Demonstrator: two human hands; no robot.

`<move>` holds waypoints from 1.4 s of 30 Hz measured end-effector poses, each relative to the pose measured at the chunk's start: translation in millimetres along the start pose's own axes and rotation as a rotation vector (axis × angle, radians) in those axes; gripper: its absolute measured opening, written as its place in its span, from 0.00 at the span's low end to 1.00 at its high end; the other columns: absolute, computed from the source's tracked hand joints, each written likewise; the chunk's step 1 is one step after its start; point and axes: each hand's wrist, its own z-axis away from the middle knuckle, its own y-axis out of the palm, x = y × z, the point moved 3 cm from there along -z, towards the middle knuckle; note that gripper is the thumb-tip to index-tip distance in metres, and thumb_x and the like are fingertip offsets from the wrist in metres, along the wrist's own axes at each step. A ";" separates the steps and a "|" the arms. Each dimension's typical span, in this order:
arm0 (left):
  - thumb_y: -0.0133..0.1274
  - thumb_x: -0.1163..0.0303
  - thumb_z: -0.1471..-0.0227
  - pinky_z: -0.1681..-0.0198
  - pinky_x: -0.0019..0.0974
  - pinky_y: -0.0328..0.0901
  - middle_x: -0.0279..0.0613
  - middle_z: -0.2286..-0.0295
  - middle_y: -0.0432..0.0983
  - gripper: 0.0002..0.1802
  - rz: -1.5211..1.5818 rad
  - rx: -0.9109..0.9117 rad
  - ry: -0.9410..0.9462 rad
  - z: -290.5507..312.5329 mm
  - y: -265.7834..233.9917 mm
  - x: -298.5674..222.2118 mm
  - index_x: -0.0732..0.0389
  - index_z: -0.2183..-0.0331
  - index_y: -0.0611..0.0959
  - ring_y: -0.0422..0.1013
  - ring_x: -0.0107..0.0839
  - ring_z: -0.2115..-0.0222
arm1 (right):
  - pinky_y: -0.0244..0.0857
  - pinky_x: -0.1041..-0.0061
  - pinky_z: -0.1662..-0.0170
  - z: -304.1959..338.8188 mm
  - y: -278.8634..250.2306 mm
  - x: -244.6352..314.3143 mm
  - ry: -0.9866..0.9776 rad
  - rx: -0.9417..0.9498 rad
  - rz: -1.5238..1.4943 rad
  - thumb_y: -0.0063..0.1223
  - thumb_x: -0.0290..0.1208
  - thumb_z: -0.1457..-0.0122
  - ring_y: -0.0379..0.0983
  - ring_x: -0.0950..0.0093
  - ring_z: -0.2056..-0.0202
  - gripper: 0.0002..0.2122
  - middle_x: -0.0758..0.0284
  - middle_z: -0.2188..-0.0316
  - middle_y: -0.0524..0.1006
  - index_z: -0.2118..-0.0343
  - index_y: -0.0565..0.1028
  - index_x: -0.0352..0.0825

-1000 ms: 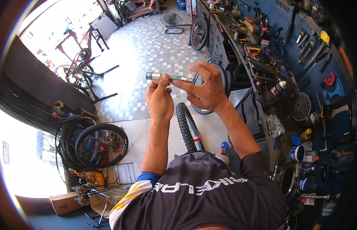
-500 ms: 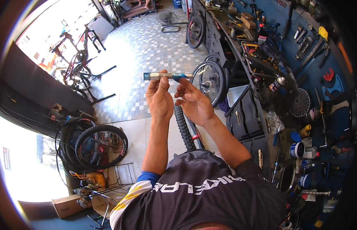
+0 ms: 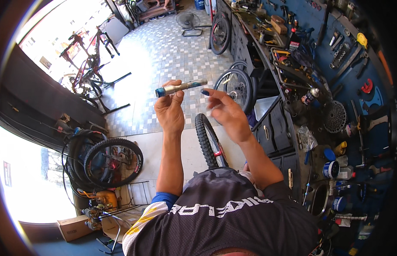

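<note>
A silvery metal shaft (image 3: 188,85), like an axle, has a thicker end smeared with dark blue grease; its exact kind is hard to make out. My left hand (image 3: 170,112) pinches it near the thick end, between thumb and fingers, raised in front of me with the thin end tilted up to the right. Just right of that thin end is my right hand (image 3: 230,115), apart from the shaft. Its index finger stretches toward the shaft with dark blue grease on the tip. The other fingers are partly curled and blurred, holding nothing visible.
Beneath my hands stands a bicycle tyre (image 3: 205,141). Several wheels (image 3: 232,91) lean by the dark drawers (image 3: 271,134) on the right, below a cluttered tool bench (image 3: 288,72). At left are stacked tyres (image 3: 113,164), a bicycle frame on a stand (image 3: 89,70) and a cardboard box (image 3: 73,229).
The shaft has tilted, its thin end rising, and my left hand has shifted slightly left. My right hand has moved right and down, off the shaft's thin end, with grease on its fingertip.
</note>
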 end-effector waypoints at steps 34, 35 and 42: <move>0.63 0.77 0.39 0.54 0.28 0.69 0.37 0.60 0.83 0.13 -0.263 -0.214 -0.074 3.4 7.7 -2.6 0.65 0.52 0.87 0.74 0.21 0.61 | 0.50 0.53 0.37 -11.7 -4.9 10.3 -0.397 -0.238 1.709 0.59 0.33 0.45 0.55 0.58 0.37 0.31 0.60 0.45 0.66 0.34 0.73 0.51; 0.63 0.77 0.39 0.54 0.27 0.69 0.36 0.61 0.83 0.13 -0.284 -0.216 -0.072 4.6 7.6 0.1 0.65 0.52 0.87 0.73 0.20 0.62 | 0.50 0.52 0.37 -11.1 -1.2 13.3 -0.380 -0.289 1.736 0.60 0.33 0.45 0.56 0.57 0.37 0.33 0.60 0.42 0.66 0.32 0.70 0.51; 0.63 0.77 0.39 0.56 0.26 0.69 0.37 0.61 0.84 0.13 -0.614 -0.197 -0.060 8.2 12.0 6.3 0.67 0.52 0.87 0.73 0.19 0.63 | 0.50 0.54 0.35 -20.2 23.2 -3.5 -0.430 -0.245 1.837 0.63 0.34 0.48 0.54 0.58 0.34 0.34 0.63 0.39 0.65 0.33 0.71 0.51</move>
